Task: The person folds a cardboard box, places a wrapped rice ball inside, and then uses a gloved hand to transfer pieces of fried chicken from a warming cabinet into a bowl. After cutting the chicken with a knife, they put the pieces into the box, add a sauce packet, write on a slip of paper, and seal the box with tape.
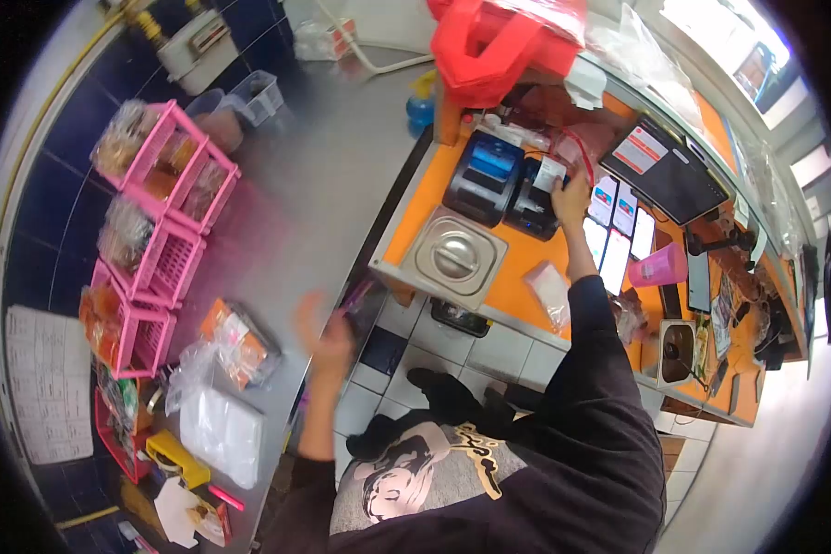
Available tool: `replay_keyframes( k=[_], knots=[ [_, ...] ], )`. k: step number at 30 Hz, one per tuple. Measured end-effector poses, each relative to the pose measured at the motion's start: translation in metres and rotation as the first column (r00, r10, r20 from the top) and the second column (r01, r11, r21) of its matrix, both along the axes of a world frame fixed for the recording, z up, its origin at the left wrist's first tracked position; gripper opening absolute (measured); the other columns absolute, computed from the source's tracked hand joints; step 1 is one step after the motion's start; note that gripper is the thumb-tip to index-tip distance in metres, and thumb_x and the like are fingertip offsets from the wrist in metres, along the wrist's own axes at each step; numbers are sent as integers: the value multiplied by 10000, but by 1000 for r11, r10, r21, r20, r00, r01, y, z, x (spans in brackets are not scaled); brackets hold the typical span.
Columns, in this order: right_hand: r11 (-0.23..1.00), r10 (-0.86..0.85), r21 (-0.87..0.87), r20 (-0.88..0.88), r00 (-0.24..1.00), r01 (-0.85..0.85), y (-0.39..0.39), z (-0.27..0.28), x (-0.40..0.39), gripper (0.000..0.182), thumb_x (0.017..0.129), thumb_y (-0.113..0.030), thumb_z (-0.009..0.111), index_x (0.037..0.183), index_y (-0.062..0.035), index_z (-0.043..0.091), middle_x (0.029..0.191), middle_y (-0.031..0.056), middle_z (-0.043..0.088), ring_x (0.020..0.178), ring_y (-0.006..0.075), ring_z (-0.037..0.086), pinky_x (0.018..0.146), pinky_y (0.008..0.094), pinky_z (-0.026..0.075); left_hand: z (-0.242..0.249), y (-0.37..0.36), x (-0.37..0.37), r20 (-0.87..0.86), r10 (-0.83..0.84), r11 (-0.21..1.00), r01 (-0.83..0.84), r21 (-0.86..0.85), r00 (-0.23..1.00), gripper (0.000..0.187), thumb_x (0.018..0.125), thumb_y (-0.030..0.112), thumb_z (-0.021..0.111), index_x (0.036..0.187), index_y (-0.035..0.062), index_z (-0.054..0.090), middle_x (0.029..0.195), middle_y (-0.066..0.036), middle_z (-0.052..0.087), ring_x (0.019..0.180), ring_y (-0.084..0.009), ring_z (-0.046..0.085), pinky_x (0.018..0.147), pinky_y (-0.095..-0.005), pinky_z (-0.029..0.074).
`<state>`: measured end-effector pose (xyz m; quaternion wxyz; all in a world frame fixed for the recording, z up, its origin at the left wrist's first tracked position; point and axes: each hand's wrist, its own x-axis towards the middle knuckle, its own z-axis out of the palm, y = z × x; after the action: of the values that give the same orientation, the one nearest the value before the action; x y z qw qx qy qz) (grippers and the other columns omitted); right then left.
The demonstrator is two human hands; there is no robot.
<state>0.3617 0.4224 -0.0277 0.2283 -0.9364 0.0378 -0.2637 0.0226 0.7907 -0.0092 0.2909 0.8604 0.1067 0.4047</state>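
Note:
My right hand reaches over the orange counter to the smaller black printer, its fingers closed at a white paper slip on the printer's top. Left of that printer stands a larger black and blue printer. Several lit phones lie just right of my right hand. My left hand hangs near the edge of the steel table, blurred by motion; its finger positions and anything in it are not clear.
Pink baskets with bagged items line the left wall. A plastic-wrapped package and clear bags lie on the steel table. A lidded steel container, pink cup, tablet and red bag are at the counter.

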Motion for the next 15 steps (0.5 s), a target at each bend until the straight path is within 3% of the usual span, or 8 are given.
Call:
replay_keyframes(
  k=[1, 3, 4, 7, 9, 11, 13, 15],
  knots=[
    [972, 147, 165, 126, 981, -167, 5, -1, 8, 562, 771, -123, 616, 1280, -35, 393, 1144, 225, 549, 1124, 382, 488, 973, 465, 355, 7, -37, 44, -102, -325, 940, 310, -139, 940, 388, 754, 40, 593, 1136, 6, 537, 1135, -191, 558, 1099, -356, 512, 951, -439, 394],
    [968, 191, 154, 65, 979, -199, 11, -1, 5, 620, 750, -78, 624, 1304, -48, 347, 1115, 238, 550, 1078, 368, 527, 937, 442, 390, 1, -106, 109, -233, -556, 827, 560, -57, 798, 442, 702, 42, 583, 1141, 6, 537, 1257, -164, 498, 1199, -335, 449, 981, -455, 344],
    [911, 268, 313, 44, 962, -268, 11, 2, -2, 647, 733, -50, 634, 1308, -51, 336, 1093, 231, 560, 1038, 365, 551, 899, 431, 415, -13, -134, 141, -242, -677, 723, 690, -37, 695, 419, 735, 54, 556, 1149, -4, 528, 1318, -157, 455, 1264, -321, 391, 1019, -496, 274],
    [736, 419, 512, 169, 892, -443, 9, 18, -43, 654, 699, 84, 664, 1278, -57, 394, 961, 142, 561, 897, 262, 578, 818, 344, 456, -25, -203, 203, -362, -613, 689, 700, 190, 702, 465, 768, 66, 554, 1221, 2, 475, 1359, -166, 422, 1309, -299, 346, 1028, -521, 235],
    [892, 321, 261, 206, 924, -368, -4, -2, -55, 577, 677, 68, 686, 1208, -45, 490, 1064, 163, 575, 977, 236, 549, 775, 335, 475, -50, -230, 235, -410, -537, 706, 658, 261, 738, 451, 780, 49, 525, 1224, -6, 467, 1398, -169, 376, 1339, -291, 305, 1039, -531, 204],
    [898, 301, 281, 170, 938, -339, -19, -25, -54, 561, 678, 49, 700, 1194, -41, 499, 1002, 123, 567, 966, 211, 542, 790, 305, 463, -56, -241, 243, -479, -514, 732, 655, 187, 712, 491, 786, 60, 514, 1260, -15, 412, 1382, -191, 388, 1328, -285, 324, 1046, -528, 192],
    [691, 124, 713, 46, 991, -120, -22, -17, -55, 470, 706, 43, 700, 1131, -25, 511, 996, 94, 577, 961, 182, 547, 827, 304, 461, -59, -245, 243, -466, -488, 751, 627, 209, 738, 516, 787, 53, 516, 1280, -14, 381, 1348, -203, 422, 1315, -291, 342, 1048, -531, 181],
    [603, -140, 747, 446, 884, -282, -15, 5, -52, 437, 768, 54, 639, 1152, -47, 455, 953, 90, 562, 902, 162, 556, 783, 294, 444, -31, -238, 242, -528, -589, 732, 681, -28, 611, 520, 801, 69, 531, 1287, -10, 363, 1317, -208, 445, 1283, -317, 371, 1047, -508, 208]
  ],
)
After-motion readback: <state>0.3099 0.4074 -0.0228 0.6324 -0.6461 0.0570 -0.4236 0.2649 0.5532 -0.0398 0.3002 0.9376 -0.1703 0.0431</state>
